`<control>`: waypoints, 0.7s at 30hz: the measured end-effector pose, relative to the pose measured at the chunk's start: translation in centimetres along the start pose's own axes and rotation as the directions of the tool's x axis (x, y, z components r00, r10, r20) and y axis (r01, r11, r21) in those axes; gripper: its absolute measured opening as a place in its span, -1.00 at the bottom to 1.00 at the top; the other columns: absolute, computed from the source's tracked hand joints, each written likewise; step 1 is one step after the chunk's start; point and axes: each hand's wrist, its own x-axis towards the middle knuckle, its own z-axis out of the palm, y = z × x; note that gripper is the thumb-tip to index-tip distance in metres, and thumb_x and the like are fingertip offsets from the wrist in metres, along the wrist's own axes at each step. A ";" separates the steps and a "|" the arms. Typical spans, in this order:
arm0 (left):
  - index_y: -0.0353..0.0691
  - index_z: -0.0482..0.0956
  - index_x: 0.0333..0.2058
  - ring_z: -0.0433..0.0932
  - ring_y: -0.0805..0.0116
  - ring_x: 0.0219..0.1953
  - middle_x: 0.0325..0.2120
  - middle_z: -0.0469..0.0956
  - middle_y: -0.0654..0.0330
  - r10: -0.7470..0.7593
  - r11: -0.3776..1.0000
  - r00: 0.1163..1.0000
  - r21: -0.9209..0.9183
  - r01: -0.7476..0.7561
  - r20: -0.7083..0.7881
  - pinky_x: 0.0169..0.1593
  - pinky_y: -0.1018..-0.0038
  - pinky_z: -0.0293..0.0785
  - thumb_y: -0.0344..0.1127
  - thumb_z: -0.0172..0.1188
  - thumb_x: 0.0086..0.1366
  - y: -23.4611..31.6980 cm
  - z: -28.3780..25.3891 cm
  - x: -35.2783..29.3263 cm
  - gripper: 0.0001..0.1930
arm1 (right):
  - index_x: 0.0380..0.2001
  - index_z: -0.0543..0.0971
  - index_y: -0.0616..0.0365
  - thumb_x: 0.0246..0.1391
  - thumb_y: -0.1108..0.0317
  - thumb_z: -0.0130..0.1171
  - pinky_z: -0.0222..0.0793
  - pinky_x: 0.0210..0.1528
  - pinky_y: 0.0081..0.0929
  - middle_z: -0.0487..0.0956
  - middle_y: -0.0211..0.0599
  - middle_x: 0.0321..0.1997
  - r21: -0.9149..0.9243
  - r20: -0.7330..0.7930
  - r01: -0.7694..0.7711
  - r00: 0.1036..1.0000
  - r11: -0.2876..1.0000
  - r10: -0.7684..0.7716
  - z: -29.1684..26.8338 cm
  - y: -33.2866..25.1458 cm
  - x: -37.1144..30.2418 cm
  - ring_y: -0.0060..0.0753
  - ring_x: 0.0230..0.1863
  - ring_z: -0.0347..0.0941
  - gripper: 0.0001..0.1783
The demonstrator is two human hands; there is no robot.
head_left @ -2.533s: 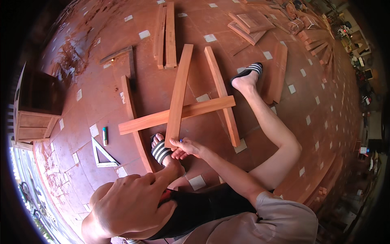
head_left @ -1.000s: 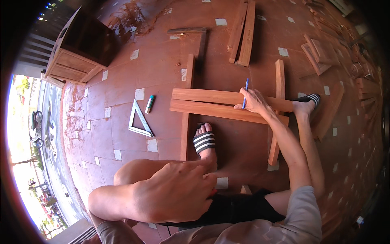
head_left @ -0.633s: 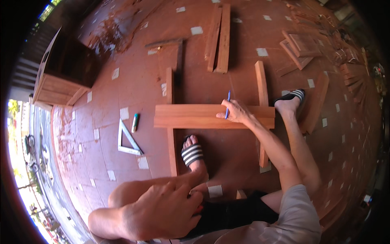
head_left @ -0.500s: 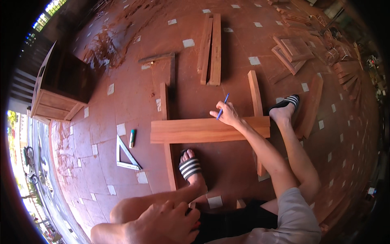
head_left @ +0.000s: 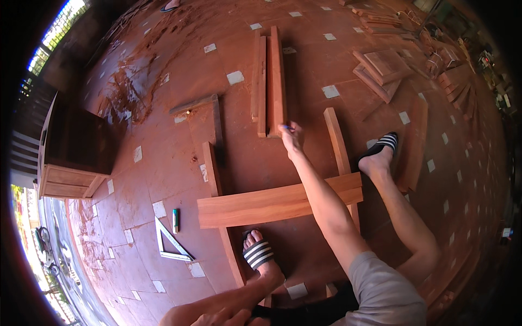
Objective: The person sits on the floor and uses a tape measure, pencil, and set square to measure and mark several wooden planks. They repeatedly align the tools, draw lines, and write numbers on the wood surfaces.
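My right hand (head_left: 292,137) reaches forward, its fingers closed at the near end of a long reddish wooden board (head_left: 278,81). A blue pen (head_left: 287,127) is still in those fingers, mostly hidden. Two more boards (head_left: 262,87) lie just left of that board. Nearer me, a wide plank (head_left: 261,207) rests across two narrow wooden bars (head_left: 338,141), passing under my right forearm. My left hand (head_left: 220,319) is by my left leg at the lower edge, largely cut off, with its fingers unclear.
Left on the tiled floor lie a metal set square (head_left: 173,244) and a green marker (head_left: 175,220). A dark wooden carpenter's square (head_left: 216,117) lies farther up. A wooden cabinet (head_left: 70,182) stands far left; panels (head_left: 383,70) are stacked far right. My sandalled feet flank the plank.
My right hand has moved forward from above the plank to the boards and closed on one, whose near end appears raised. My left hand has dropped toward the lower edge.
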 end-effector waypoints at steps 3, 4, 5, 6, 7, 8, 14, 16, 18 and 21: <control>-0.28 0.62 -0.36 0.72 -0.11 -0.24 -0.35 0.67 -0.10 0.000 1.000 1.000 0.016 0.000 0.008 -0.13 0.10 0.65 0.05 0.10 0.45 -0.1 -0.2 0.3 -0.54 | 0.04 0.50 0.31 0.40 0.14 0.01 0.70 0.05 -0.16 0.62 0.02 0.01 0.686 0.287 -0.381 0.925 0.621 0.249 -2.2 0.6 -1.3 -0.07 0.03 0.64 -0.59; -0.28 0.62 -0.36 0.72 -0.11 -0.24 -0.35 0.67 -0.10 -0.002 1.000 1.000 0.024 0.001 0.012 -0.13 0.10 0.65 0.06 0.10 0.45 -0.1 -0.3 0.4 -0.54 | 0.05 0.48 0.35 0.43 0.17 -0.06 0.70 0.07 -0.14 0.62 0.07 0.01 0.771 0.336 -0.424 0.905 0.474 0.262 -3.0 0.8 -1.8 -0.04 0.03 0.63 -0.58; -0.28 0.62 -0.37 0.72 -0.11 -0.24 -0.35 0.68 -0.10 -0.001 0.999 1.000 0.033 0.001 0.017 -0.13 0.10 0.65 0.06 0.10 0.45 0.0 -0.3 0.5 -0.54 | 0.06 0.47 0.40 0.46 0.19 -0.13 0.71 0.08 -0.12 0.61 0.11 0.01 0.832 0.397 -0.456 0.887 0.316 0.235 -3.7 0.8 -2.3 -0.01 0.03 0.63 -0.56; -0.28 0.62 -0.37 0.72 -0.11 -0.24 -0.35 0.68 -0.10 0.000 0.999 1.000 0.041 -0.001 0.021 -0.13 0.10 0.65 0.06 0.10 0.45 0.0 -0.3 0.6 -0.54 | 0.09 0.42 0.49 0.50 0.18 -0.24 0.70 0.15 -0.10 0.60 0.22 0.00 0.849 0.394 -0.450 0.889 0.278 0.235 -4.4 0.8 -2.7 0.06 0.04 0.62 -0.50; -0.28 0.62 -0.37 0.72 -0.11 -0.24 -0.35 0.68 -0.10 -0.001 0.998 1.000 0.055 0.000 0.023 -0.13 0.10 0.65 0.06 0.10 0.45 0.2 -0.2 0.6 -0.54 | 0.10 0.41 0.49 0.51 0.16 -0.24 0.70 0.16 -0.08 0.60 0.23 0.00 0.851 0.387 -0.448 0.888 0.273 0.249 -4.9 0.8 -3.0 0.07 0.05 0.62 -0.49; -0.28 0.62 -0.37 0.72 -0.11 -0.24 -0.35 0.68 -0.10 0.000 0.998 1.000 0.066 -0.002 0.030 -0.13 0.10 0.65 0.06 0.10 0.46 0.3 -0.2 0.6 -0.54 | 0.11 0.41 0.49 0.51 0.14 -0.24 0.69 0.17 -0.07 0.60 0.25 0.01 0.853 0.380 -0.442 0.890 0.276 0.252 -5.4 0.8 -3.3 0.07 0.06 0.62 -0.47; -0.27 0.62 -0.37 0.72 -0.11 -0.25 -0.35 0.68 -0.10 0.000 0.995 0.999 0.097 -0.005 0.053 -0.14 0.09 0.64 0.07 0.09 0.46 1.0 0.3 0.7 -0.53 | 0.15 0.39 0.49 0.52 0.03 -0.21 0.68 0.20 -0.05 0.60 0.30 0.02 0.827 0.378 -0.440 0.896 0.350 0.233 -7.2 0.7 -4.2 0.09 0.05 0.63 -0.39; -0.27 0.62 -0.37 0.72 -0.11 -0.25 -0.35 0.68 -0.10 0.000 0.995 0.999 0.099 -0.005 0.053 -0.14 0.09 0.64 0.07 0.09 0.46 1.0 0.4 0.7 -0.53 | 0.16 0.39 0.47 0.52 -0.02 -0.14 0.69 0.18 -0.07 0.60 0.30 0.01 0.809 0.378 -0.443 0.896 0.386 0.233 -7.4 0.4 -4.4 0.08 0.02 0.64 -0.37; -0.27 0.62 -0.38 0.72 -0.11 -0.25 -0.35 0.68 -0.10 -0.007 0.995 0.999 0.103 0.001 0.050 -0.14 0.09 0.64 0.07 0.09 0.46 1.0 0.4 0.7 -0.53 | 0.16 0.40 0.45 0.50 -0.05 -0.06 0.69 0.16 -0.10 0.61 0.31 -0.01 0.783 0.346 -0.441 0.895 0.439 0.281 -7.4 -0.2 -4.6 0.07 -0.03 0.66 -0.36; -0.27 0.62 -0.38 0.72 -0.11 -0.25 -0.35 0.68 -0.10 -0.017 0.994 0.999 0.107 0.012 0.046 -0.14 0.09 0.64 0.08 0.09 0.46 1.1 0.3 0.6 -0.53 | 0.22 0.34 0.43 0.47 -0.10 0.03 0.70 0.13 -0.13 0.63 0.31 -0.02 0.770 0.283 -0.396 0.915 0.501 0.289 -7.5 -1.7 -5.5 0.04 -0.08 0.68 -0.30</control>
